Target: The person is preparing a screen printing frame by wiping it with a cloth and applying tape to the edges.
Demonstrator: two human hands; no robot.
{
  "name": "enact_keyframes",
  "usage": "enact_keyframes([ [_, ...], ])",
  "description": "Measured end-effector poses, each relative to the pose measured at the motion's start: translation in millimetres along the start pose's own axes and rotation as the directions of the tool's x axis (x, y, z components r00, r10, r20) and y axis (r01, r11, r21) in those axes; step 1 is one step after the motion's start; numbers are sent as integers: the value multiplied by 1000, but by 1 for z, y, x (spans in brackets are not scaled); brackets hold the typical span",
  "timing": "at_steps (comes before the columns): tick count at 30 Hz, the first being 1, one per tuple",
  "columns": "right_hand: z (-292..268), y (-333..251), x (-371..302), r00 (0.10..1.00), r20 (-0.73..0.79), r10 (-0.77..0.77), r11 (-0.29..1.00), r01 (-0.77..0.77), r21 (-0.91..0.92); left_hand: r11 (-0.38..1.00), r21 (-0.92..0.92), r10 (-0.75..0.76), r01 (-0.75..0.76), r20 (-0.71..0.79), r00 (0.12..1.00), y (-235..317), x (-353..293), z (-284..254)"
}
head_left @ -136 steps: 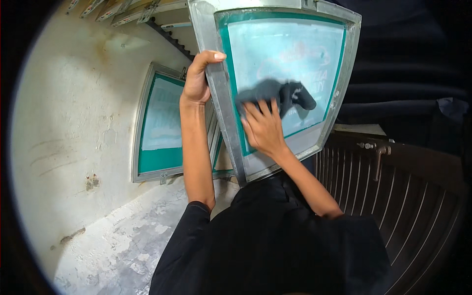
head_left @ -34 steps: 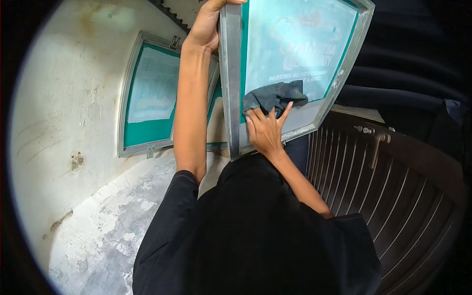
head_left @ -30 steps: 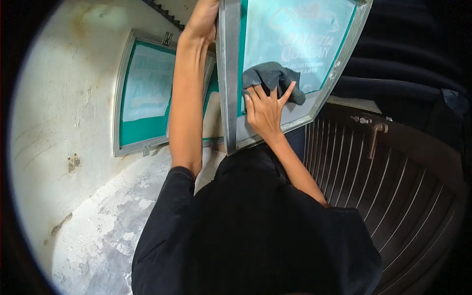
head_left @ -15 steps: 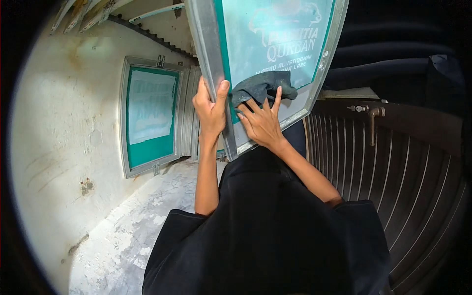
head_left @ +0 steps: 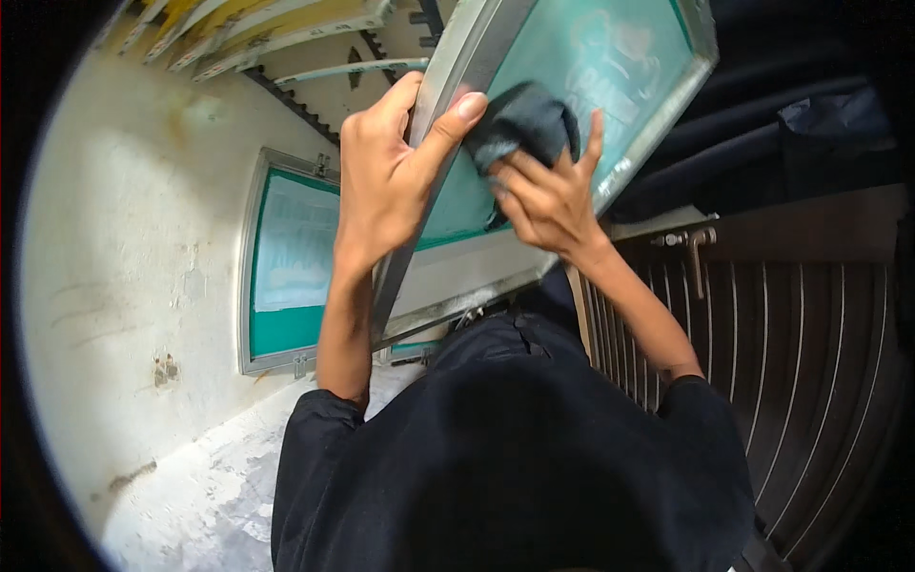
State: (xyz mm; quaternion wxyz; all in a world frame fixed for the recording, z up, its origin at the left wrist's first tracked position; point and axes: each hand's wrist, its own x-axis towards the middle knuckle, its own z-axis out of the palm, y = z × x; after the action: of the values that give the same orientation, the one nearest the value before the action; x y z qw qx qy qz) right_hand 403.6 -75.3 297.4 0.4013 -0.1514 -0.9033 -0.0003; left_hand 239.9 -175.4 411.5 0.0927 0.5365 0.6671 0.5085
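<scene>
A screen printing frame [head_left: 434,162] with a metal border and green mesh tilts up in front of me. My left hand [head_left: 386,172] grips its left side bar, thumb over the front and fingers behind. Against the mesh my right hand [head_left: 548,195] presses a bunched dark cloth [head_left: 526,126], the little finger sticking out. Pale lettering and a drawn figure [head_left: 620,71] show faintly on the mesh above the cloth. Part of the cloth's lower end hangs below my right fingers.
Another green screen frame [head_left: 286,329] leans against the stained white wall [head_left: 124,238] at left. More frames [head_left: 286,38] sit overhead on a toothed rack. A dark slatted door [head_left: 782,334] with a handle [head_left: 699,262] stands at right, dark fabric [head_left: 743,153] above it.
The held frame has tilted further to the right and come closer. Both hands have risen, and my right hand has moved the cloth up the mesh, bunching it more.
</scene>
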Motion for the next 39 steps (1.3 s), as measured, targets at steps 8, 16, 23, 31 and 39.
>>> enact_keyframes([
  [8, -42, -1, 35, 977, -85, -195, 981, 193, -35, 927, -369, -44, 65, 65, 997, 29, 18, -33],
  [16, -16, -10, 37, 970, -7, -245, 969, 244, -48, 905, -411, -60, 108, 127, 990, -21, 16, -47],
  [23, 7, 8, 38, 977, -126, -170, 985, 164, -56, 938, -312, -107, 152, 156, 982, -51, 22, -30],
  [31, 13, 12, 35, 960, 9, -280, 959, 280, -33, 933, -331, -91, 142, 165, 982, -69, 20, -23],
  [39, 24, 42, 44, 977, -30, -212, 976, 213, 41, 944, -301, -87, 135, 168, 982, -91, 43, -12],
])
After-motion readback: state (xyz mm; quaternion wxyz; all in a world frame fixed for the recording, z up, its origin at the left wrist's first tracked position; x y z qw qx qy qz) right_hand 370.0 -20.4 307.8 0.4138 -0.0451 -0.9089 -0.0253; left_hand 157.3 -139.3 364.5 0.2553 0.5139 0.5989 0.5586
